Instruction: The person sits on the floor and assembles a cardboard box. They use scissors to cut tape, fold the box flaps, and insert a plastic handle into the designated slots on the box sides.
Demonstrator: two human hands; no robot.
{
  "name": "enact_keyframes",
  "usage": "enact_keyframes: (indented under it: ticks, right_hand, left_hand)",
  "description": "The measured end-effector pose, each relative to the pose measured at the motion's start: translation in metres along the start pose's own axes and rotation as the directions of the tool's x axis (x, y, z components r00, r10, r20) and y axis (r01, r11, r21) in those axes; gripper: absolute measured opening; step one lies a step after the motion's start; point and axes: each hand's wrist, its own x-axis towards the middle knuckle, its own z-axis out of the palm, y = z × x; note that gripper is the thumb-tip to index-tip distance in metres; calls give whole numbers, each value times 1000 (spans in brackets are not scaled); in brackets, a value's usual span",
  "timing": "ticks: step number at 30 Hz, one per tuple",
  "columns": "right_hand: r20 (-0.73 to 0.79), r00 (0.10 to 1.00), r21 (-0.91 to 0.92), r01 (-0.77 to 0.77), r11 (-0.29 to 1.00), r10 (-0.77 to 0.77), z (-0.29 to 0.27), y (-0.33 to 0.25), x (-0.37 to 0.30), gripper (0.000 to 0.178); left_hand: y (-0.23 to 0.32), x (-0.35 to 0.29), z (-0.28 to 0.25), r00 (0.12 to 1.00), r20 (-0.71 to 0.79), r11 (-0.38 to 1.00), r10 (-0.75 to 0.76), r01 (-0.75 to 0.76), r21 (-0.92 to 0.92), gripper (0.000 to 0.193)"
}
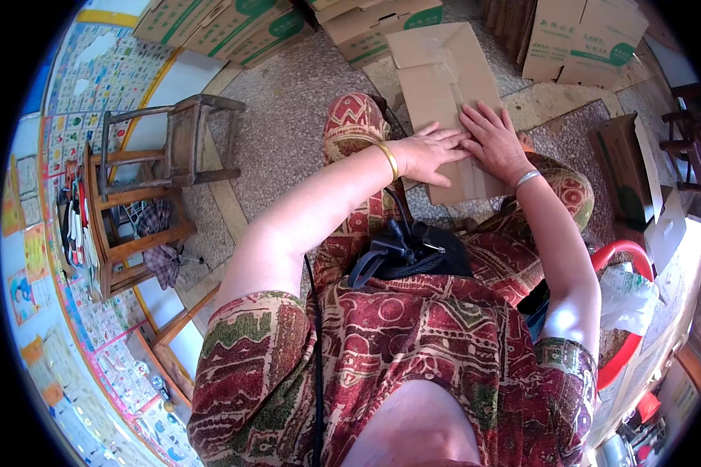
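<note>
A long brown cardboard box [422, 87] lies in front of my knees, with a strip of clear tape along its middle seam. My left hand [431, 154], with a gold bangle at the wrist, rests flat on its near part, fingers pointing right. Beside it my right hand [494, 145], wearing a silver bangle, presses on the cardboard with its fingers spread. The fingertips of both hands meet or overlap near the seam. Neither hand holds anything. A black pouch with a cord [417, 253] sits at my waist.
Printed cartons [588, 39] and stacked flat cardboard [234, 27] stand at the back. On the left are a wooden stool [187, 144] and a wooden rack [136, 249]. An open carton [623, 167] and a red-rimmed tub [606, 373] with a plastic bag are to my right.
</note>
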Motion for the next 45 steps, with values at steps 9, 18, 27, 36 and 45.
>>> enact_keyframes:
  ticks: [9, 18, 27, 36, 45]
  right_hand:
    - [4, 907, 453, -378, 808, 422, 37, 21, -28, 56]
    - [238, 881, 543, -470, 696, 409, 52, -18, -24, 61]
    - [214, 874, 599, -470, 648, 436, 35, -29, -42, 58]
    - [177, 886, 559, -448, 697, 428, 35, -33, -56, 57]
    - [177, 905, 492, -423, 761, 388, 46, -50, -41, 68]
  left_hand:
    - [-40, -20, 10, 999, -40, 904, 31, -45, -426, 66]
    - [-83, -13, -10, 658, -411, 636, -631, 135, -760, 62]
    - [-58, 28, 33, 521, -454, 690, -723, 515, -509, 98]
    - [-18, 10, 43, 744, -250, 764, -620, 499, -410, 101]
    - [-43, 18, 12, 621, -162, 470, -767, 373, -800, 115]
